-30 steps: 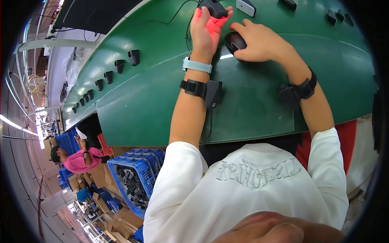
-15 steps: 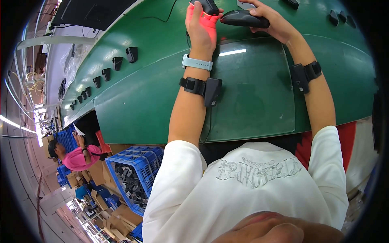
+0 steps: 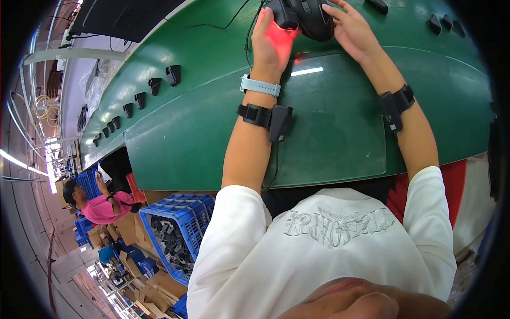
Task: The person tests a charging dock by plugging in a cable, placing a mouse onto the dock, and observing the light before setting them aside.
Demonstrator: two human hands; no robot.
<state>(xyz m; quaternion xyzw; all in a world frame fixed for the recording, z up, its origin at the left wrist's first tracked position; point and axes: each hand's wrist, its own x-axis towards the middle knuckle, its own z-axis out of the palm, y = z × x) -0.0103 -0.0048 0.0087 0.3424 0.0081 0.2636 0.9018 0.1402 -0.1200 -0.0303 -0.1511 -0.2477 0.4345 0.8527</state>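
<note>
A black block-shaped device (image 3: 283, 15) is in my left hand (image 3: 273, 50), and red light glows over the palm and fingers beneath it. My right hand (image 3: 353, 32) grips a large black computer mouse (image 3: 314, 21) by its right side. The mouse is tilted, with its top and small buttons facing me, and it is up against the block-shaped device. Whether the two join cannot be made out. The upper ends of both are cut off by the frame's top edge.
Several black wedge-shaped pieces (image 3: 173, 75) line the green table (image 3: 186, 133) at left. More dark pieces (image 3: 447, 22) lie at far right. A clear sheet (image 3: 334, 127) covers the table before me. A blue crate (image 3: 178, 228) holds dark parts. A person in pink (image 3: 103, 207) is at left.
The mouse has turned from lying sideways to showing its top, and has come up against the device in my left hand. My right hand has moved left.
</note>
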